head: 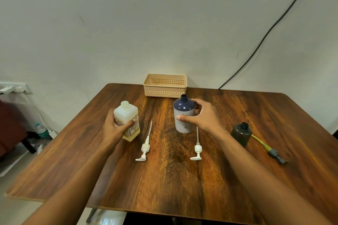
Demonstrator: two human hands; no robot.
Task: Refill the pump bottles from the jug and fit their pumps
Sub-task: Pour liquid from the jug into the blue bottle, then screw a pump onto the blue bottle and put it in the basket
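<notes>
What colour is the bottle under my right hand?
The bottle has a dark navy blue top over a white lower body, seen in the head view.

The table (182, 179) is streaked dark brown woodgrain, the basket (165, 86) beige lattice, the jug (128, 118) translucent pale yellow, one bottle (183, 115) navy-topped white, another bottle (241, 133) black.

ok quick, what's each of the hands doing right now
Left hand: closed around the jug.
Right hand: closed around the blue-topped bottle.
</notes>
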